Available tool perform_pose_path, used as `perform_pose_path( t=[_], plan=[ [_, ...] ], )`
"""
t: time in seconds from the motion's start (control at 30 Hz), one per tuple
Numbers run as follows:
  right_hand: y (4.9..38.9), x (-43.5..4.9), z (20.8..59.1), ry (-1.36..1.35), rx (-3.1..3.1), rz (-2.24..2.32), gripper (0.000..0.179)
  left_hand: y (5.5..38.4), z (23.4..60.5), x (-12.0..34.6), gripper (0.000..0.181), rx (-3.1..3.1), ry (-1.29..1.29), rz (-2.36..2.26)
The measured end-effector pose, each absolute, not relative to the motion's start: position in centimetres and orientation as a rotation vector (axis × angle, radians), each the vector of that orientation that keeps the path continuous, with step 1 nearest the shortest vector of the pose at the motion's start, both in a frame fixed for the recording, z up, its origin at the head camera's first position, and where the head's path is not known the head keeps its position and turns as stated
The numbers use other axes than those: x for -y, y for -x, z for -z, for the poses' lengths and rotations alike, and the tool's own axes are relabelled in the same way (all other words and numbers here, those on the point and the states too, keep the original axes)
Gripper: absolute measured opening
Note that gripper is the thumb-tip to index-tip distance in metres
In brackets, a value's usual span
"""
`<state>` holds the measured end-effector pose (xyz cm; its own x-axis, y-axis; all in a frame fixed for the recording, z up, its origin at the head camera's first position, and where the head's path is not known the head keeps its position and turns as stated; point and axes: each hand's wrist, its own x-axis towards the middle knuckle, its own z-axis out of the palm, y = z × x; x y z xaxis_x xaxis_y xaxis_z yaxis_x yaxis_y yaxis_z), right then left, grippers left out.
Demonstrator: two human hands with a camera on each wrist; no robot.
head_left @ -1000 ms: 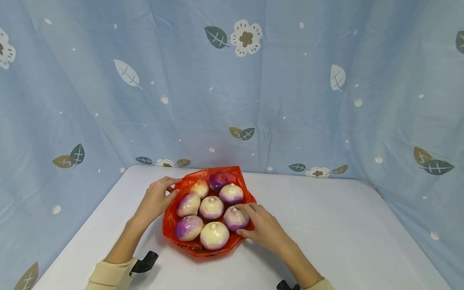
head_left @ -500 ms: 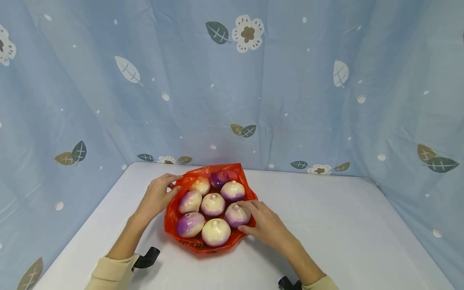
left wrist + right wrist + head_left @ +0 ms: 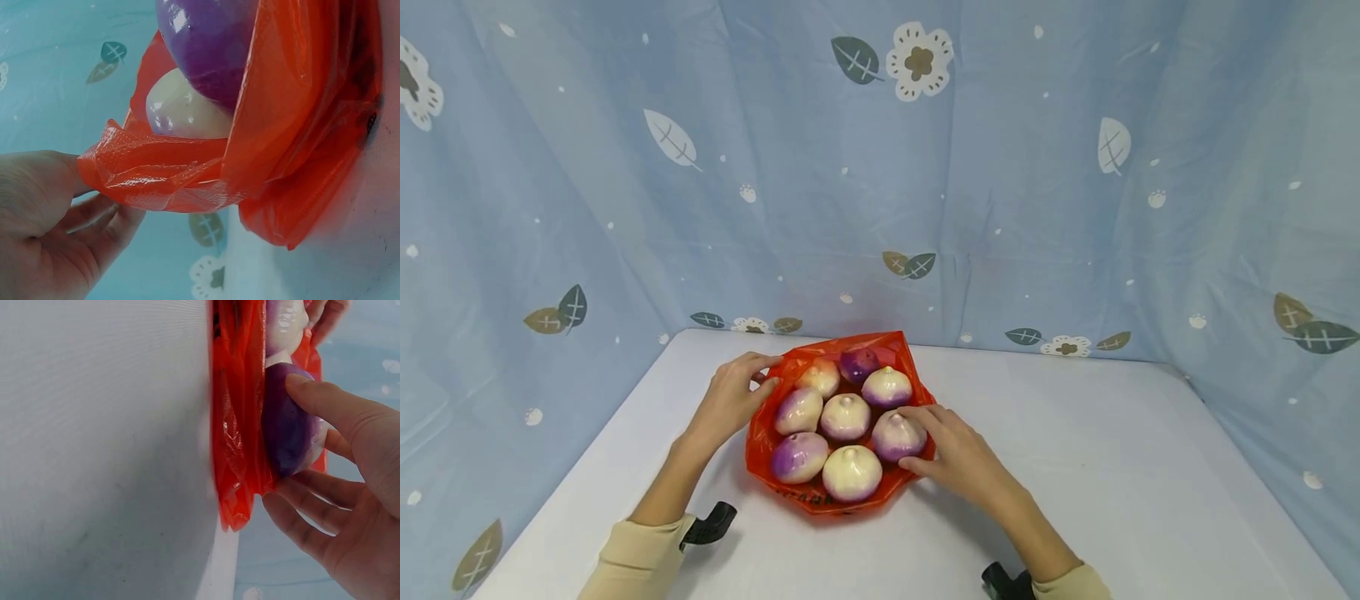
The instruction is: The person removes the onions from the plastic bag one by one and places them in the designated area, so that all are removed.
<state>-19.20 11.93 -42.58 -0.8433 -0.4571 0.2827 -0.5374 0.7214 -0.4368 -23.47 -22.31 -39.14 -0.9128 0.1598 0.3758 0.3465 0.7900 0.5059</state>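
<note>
A red plastic bag [image 3: 760, 450] lies spread wide on the white table, holding several glossy purple-and-white onions. My left hand [image 3: 732, 402] holds the bag's far-left rim; in the left wrist view the thumb and fingers pinch the folded edge of the bag [image 3: 162, 172]. At the bag's right side, my right hand [image 3: 962, 462] curls its thumb and fingers round the rightmost onion [image 3: 895, 437]. The right wrist view has the thumb on that onion's purple side [image 3: 284, 434], with the fingertips right at the bag's edge. The onion still sits among the others, beside a pale middle one [image 3: 846, 417].
The white table [image 3: 1075, 467] extends to the right of the bag. Behind it hangs a blue curtain [image 3: 805, 192] printed with leaves and flowers. Black camera mounts stick out from the left wrist [image 3: 711, 523] and the right wrist [image 3: 1006, 582].
The head view has shifted slightly, so everything appears a little higher and further right. Both hands keep their places at the bag and the onion.
</note>
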Motion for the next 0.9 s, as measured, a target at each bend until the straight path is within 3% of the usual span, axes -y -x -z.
perform_pose_path(
  t=[0.9],
  plan=[
    [18.9, -13.3, 40.4, -0.823, 2.692, -1.004, 0.062, 23.4, 39.3, 22.4, 0.033, 2.665, 0.391, 0.83]
  ],
)
